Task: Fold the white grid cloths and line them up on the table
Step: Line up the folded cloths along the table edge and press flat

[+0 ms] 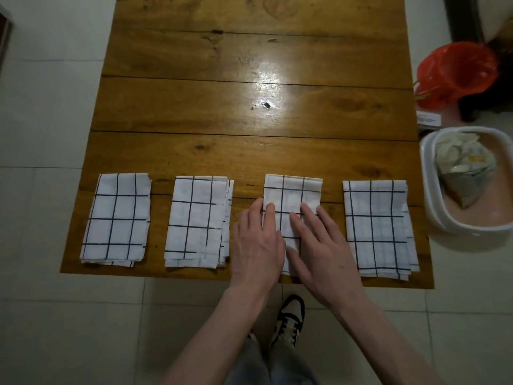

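Four folded white grid cloths lie in one row along the near edge of the wooden table (249,65), spaced apart, none touching. L to R: first cloth (118,219), second cloth (197,220), third cloth (291,193), fourth cloth (376,227). All sit long side running away from the near edge; layer edges show stepped at the near ends of the first, second and fourth.

Third cloth — both hands on it. Left hand (256,245) lies palm down over its left edge, fingers straight and close together, tips on the fabric. Right hand (319,243) lies palm down over the right and near part, fingers straight, slightly spread. Neither hand grips; both press flat. Far end of the cloth is uncovered.

Surroundings: a light glare on the table's mid boards. On the tiled floor to the right, a white tub (433,218) holding crumpled packaging, and beyond it a red plastic bag (455,70). Below the table edge — one black-and-white sneaker (290,320) betw. the forearms.
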Demonstrator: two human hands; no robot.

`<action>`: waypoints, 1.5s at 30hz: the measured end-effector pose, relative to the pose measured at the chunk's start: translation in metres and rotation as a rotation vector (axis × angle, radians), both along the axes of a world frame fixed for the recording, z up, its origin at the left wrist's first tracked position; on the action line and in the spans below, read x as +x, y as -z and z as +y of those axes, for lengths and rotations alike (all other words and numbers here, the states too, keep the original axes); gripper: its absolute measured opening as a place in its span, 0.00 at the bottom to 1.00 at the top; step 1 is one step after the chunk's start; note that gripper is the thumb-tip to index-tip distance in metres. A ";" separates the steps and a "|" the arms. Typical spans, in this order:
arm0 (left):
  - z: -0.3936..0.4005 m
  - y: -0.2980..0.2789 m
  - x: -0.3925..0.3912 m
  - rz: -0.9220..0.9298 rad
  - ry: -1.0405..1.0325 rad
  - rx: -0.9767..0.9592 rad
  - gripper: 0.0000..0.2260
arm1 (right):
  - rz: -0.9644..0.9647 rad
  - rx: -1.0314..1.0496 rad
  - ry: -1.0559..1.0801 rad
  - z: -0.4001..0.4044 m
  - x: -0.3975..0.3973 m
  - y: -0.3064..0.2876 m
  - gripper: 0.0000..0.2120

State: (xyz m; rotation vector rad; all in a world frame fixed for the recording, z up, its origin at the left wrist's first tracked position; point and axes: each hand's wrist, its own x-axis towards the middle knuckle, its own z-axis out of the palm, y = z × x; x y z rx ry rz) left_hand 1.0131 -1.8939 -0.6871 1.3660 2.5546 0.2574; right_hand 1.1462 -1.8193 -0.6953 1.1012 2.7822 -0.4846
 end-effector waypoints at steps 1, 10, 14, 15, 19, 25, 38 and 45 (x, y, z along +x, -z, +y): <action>-0.002 0.000 0.000 -0.008 -0.018 0.005 0.23 | -0.006 0.001 -0.006 -0.001 -0.002 0.000 0.32; -0.004 0.000 0.006 -0.030 -0.085 0.005 0.25 | 0.027 -0.035 0.029 -0.006 -0.007 -0.001 0.31; -0.007 0.001 0.006 -0.040 -0.085 -0.001 0.26 | 0.044 -0.066 0.023 -0.004 -0.007 -0.004 0.32; -0.008 0.001 0.007 -0.041 -0.080 -0.002 0.27 | 0.054 -0.080 0.027 -0.004 -0.007 -0.005 0.32; -0.007 0.000 0.009 -0.058 -0.091 0.015 0.31 | 0.149 -0.110 0.099 -0.002 -0.005 -0.010 0.31; 0.008 -0.013 0.020 -0.036 -0.031 0.106 0.29 | 0.270 -0.043 0.232 0.008 0.015 -0.025 0.27; 0.071 -0.028 0.090 -0.162 0.097 0.126 0.22 | 0.197 0.064 0.211 0.082 0.106 -0.033 0.26; 0.086 -0.016 0.131 -0.180 0.004 0.066 0.23 | 0.120 0.002 0.141 0.100 0.141 -0.015 0.28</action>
